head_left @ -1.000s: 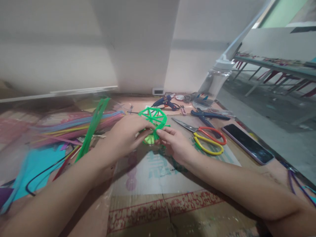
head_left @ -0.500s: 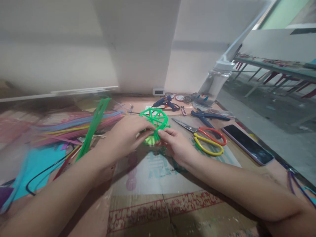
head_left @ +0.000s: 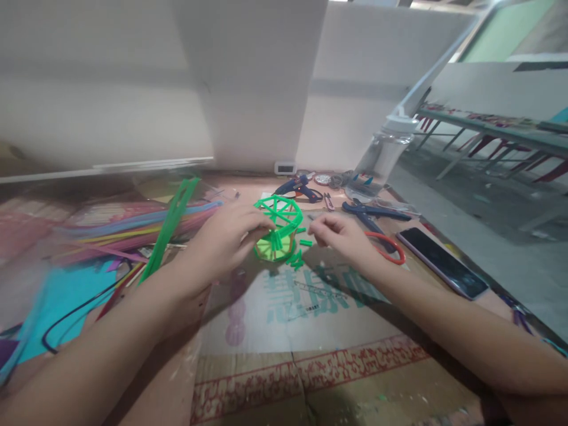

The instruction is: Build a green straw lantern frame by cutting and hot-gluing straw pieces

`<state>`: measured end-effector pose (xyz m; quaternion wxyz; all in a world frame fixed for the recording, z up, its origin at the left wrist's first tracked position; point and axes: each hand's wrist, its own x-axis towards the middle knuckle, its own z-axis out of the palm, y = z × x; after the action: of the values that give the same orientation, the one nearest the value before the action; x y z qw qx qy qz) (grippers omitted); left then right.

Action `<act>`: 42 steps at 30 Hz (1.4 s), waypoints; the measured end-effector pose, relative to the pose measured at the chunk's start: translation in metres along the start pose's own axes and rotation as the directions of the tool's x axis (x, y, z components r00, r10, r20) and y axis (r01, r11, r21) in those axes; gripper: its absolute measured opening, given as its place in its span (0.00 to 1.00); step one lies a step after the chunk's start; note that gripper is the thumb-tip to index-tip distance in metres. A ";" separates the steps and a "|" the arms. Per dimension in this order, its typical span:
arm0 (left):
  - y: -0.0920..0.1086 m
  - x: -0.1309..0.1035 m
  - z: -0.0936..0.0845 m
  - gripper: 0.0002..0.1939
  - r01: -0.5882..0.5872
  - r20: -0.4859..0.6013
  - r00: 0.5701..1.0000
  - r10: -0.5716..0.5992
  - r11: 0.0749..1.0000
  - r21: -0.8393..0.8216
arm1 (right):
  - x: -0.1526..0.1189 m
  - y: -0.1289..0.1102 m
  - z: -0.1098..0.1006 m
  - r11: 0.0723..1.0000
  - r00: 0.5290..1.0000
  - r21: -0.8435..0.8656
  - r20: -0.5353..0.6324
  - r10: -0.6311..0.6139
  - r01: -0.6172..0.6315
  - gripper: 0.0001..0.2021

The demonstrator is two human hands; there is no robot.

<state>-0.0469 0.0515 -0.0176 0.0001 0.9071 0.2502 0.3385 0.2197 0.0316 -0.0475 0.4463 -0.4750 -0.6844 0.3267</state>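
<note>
In the head view a small green craft frame (head_left: pixel 278 222), with a spoked wheel-like top and a yellow-green base, stands on the paper-covered table. My left hand (head_left: pixel 235 234) is at its left side, thumb and fingers pinched on its rim. Right of the frame, my right hand (head_left: pixel 339 234) is apart from it with fingers curled together; whether something small is in them is hidden. Beneath that hand and forearm lie scissors, whose red handle (head_left: pixel 388 248) shows while most of the rest is covered. Short green pieces (head_left: pixel 296 259) lie beside the frame's base.
Behind the frame are a blue glue gun (head_left: pixel 298 188) and small snips (head_left: pixel 328 202). Blue pliers (head_left: pixel 375 211), a phone (head_left: pixel 444 262) and a clear bottle (head_left: pixel 381 157) stand or lie rightward. Green strips (head_left: pixel 171 228) and coloured bundles lie left; a wall rises behind.
My right hand has let go of the green frame and moved right, over the scissors. My left hand stays at the frame. The yellow-green base and loose green pieces now show more.
</note>
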 end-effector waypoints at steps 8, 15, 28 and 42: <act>-0.002 -0.002 0.000 0.11 0.052 -0.010 0.999 -0.052 0.997 0.049 | -0.012 0.002 -0.002 0.965 0.968 -0.203 0.222 -0.120 0.166 0.09; -0.004 -0.003 0.003 0.13 0.124 0.025 0.992 -0.124 0.992 0.021 | -0.014 -0.003 0.041 0.776 0.909 0.486 0.316 0.273 -0.402 0.22; 0.006 0.001 -0.002 0.15 0.077 0.034 0.996 -0.077 0.997 -0.004 | -0.017 -0.020 0.065 0.612 0.912 0.676 0.286 0.295 -0.410 0.20; 0.011 0.001 -0.005 0.18 0.118 0.070 0.991 -0.115 0.993 -0.030 | -0.028 -0.023 0.069 0.598 0.934 0.718 0.250 0.255 -0.355 0.18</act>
<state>-0.0443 0.0419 -0.0110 0.0440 0.9019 0.2968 0.3108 0.1518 -0.0042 -0.0630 0.4974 -0.3359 -0.4211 0.6800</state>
